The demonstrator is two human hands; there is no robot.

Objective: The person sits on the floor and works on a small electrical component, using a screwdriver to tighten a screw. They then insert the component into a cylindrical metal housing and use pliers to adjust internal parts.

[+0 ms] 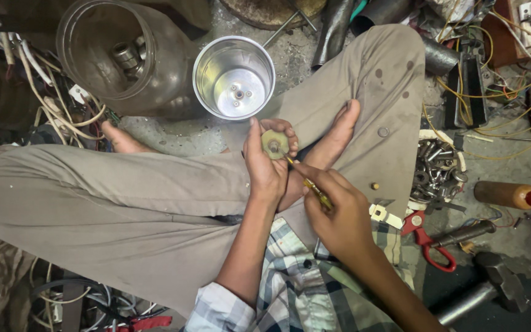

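My left hand (267, 165) holds a small round yellowish disc (275, 144) with a metal stud at its middle, fingers curled around its rim. My right hand (334, 212) grips a thin yellow-handled tool (310, 185), a screwdriver by its look, whose tip touches the disc's centre. Both hands hover over my crossed legs in khaki trousers (155, 197). Just beyond the hands stands an open steel jar (233, 77) with fittings in its base.
A clear plastic jar (118, 55) lies at the upper left beside tangled wires (50, 92). To the right are a tray of bolts (436, 169), red-handled pliers (428, 243), a hammer (487, 286), a wooden-handled tool (511, 195) and a small metal blade (383, 214).
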